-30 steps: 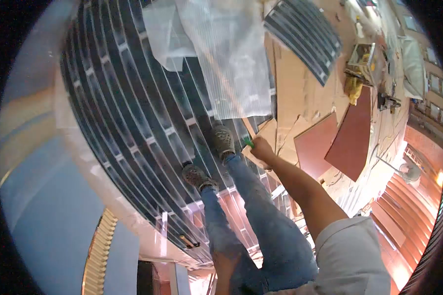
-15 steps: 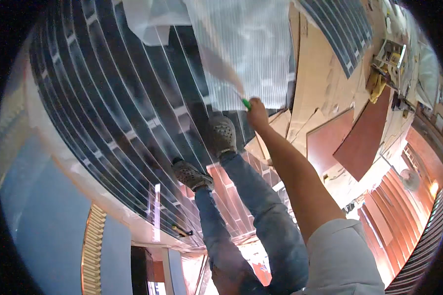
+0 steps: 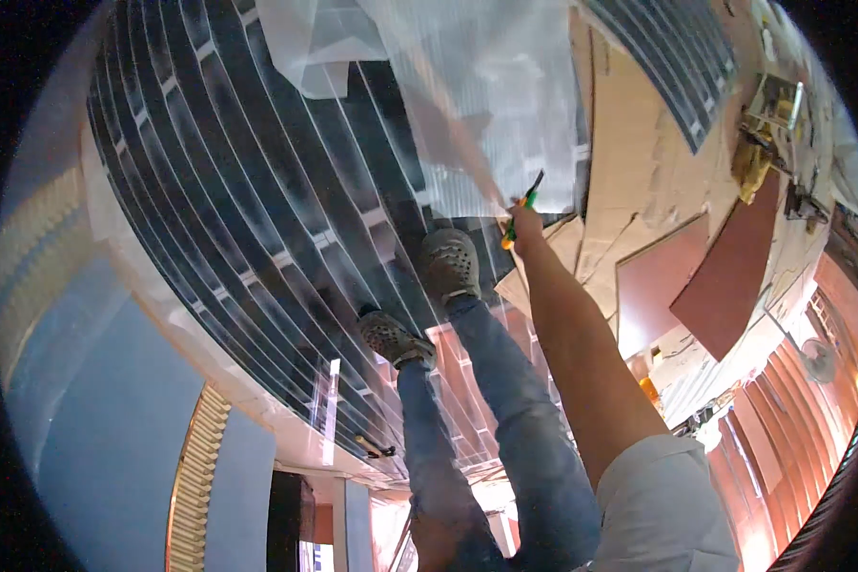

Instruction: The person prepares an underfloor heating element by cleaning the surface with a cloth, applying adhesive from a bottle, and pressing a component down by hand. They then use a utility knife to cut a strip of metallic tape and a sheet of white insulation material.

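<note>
My right hand (image 3: 527, 229) is closed on a slim green-and-orange hand tool (image 3: 509, 234) with a dark, narrow tip that points up and away. Its exact kind is too small to tell. The hand is over the near edge of a translucent white, finely ribbed sheet (image 3: 486, 114). That sheet lies over dark striped film (image 3: 257, 181) with pale lines running along it. My left hand is out of view. My feet, in grey clogs with holes (image 3: 451, 264), stand on the dark film just left of the hand.
Brown cardboard (image 3: 634, 133) lies right of the sheet, with two reddish-brown boards (image 3: 729, 276) on it. Another striped film piece (image 3: 663, 62) is at the upper right, near a small metal frame (image 3: 777, 100). A hammer-like tool (image 3: 376, 447) lies lower left, near a ribbed radiator (image 3: 198, 477).
My right hand has moved slightly right and turned the tool, whose dark tip now points up and right. The whole view has shifted a little, so the floor appears further right.
</note>
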Motion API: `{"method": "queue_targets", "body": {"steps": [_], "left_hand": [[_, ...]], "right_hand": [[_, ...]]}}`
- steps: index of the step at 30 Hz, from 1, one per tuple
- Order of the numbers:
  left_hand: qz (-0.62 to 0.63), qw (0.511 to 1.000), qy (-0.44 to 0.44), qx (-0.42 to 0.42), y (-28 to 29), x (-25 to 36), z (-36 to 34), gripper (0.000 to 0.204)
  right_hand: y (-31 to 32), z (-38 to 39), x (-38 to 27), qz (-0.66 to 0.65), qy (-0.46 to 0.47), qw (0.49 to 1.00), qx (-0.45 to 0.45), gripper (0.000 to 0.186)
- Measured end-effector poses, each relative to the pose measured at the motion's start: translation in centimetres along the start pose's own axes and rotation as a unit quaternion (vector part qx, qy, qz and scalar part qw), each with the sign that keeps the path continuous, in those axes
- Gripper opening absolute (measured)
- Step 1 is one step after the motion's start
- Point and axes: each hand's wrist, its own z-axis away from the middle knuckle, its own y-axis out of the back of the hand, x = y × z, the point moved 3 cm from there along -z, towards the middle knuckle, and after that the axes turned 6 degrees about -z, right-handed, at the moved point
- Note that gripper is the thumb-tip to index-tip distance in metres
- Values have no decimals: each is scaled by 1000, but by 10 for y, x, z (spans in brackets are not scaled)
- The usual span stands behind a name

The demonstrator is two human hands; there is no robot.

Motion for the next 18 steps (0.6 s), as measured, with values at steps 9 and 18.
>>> {"method": "queue_targets", "body": {"steps": [9,18], "left_hand": [[-28,999,-37,-2,-2,4,-4,121],[-4,999,-41,-4,10,10,-4,116]], "right_hand": [[-54,11,-30,-252,-36,956,-147,20],[-2,2,8,-161,-95,980,67,21]]}}
